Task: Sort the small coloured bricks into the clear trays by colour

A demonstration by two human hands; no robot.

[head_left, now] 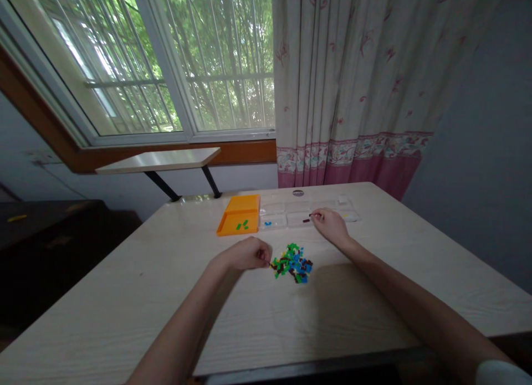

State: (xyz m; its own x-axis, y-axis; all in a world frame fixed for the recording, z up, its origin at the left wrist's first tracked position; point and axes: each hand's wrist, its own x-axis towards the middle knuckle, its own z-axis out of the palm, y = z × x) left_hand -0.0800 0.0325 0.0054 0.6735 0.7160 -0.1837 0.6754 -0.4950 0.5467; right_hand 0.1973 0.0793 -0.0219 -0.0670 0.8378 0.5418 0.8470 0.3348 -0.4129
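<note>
A heap of small plastic bricks (291,263) in green, blue, dark brown and yellow lies on the table. At the heap's left edge, my left hand (251,253) is closed in a pinch; whatever is between its fingertips is too small to make out. Farther back, my right hand (331,224) pinches a small dark brown brick over a clear compartment tray (286,210). Another dark brown brick (306,220) lies in the compartment below it. Blue bricks (268,223) sit in the compartment to the left, and something yellow (344,215) is at the right.
An orange open case (241,203) with several green bricks (243,225) adjoins the tray's left side. A round dark disc (298,193) marks the table (199,263) behind the tray. A raised shelf (162,159) stands at the back left, below the window.
</note>
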